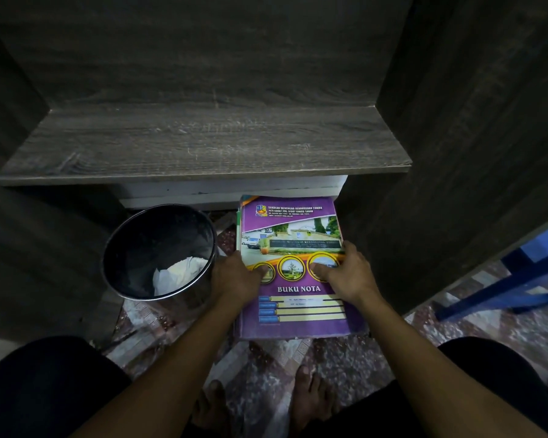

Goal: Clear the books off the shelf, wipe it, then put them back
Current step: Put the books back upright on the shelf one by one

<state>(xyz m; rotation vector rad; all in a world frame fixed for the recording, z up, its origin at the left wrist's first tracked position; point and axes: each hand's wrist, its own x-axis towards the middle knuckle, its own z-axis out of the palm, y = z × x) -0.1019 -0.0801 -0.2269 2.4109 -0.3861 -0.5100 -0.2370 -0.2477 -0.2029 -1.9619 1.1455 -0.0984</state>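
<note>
In front of and below the shelf, over the patterned floor: one stack of books, lying flat and gripped at both sides by the person's hands. Top item is a purple notebook, cover up, printed "BUKU NOTA", with a photograph of a building and three round insets; edges of further books show under it along the left side. Whether the stack rests on the floor or is held just above it cannot be told. Left hand: at the stack's left edge, thumb laid on the cover, fingers hidden behind the edge. Right hand: at the right edge, thumb pressed on the cover, fingers curled along the side of the stack. Shelf: dark wood-grain board, its top bare, set between dark side panels with a matching back. White plinth: under the shelf's front edge, just behind the stack. Black round bin: upright on the floor, just beside the stack on its left, touching or nearly touching the left hand; it holds a crumpled white cloth or paper. Blue frame: at the far right, beyond the side panel. Two bare feet: on the floor at the bottom, between dark-clothed knees.
</note>
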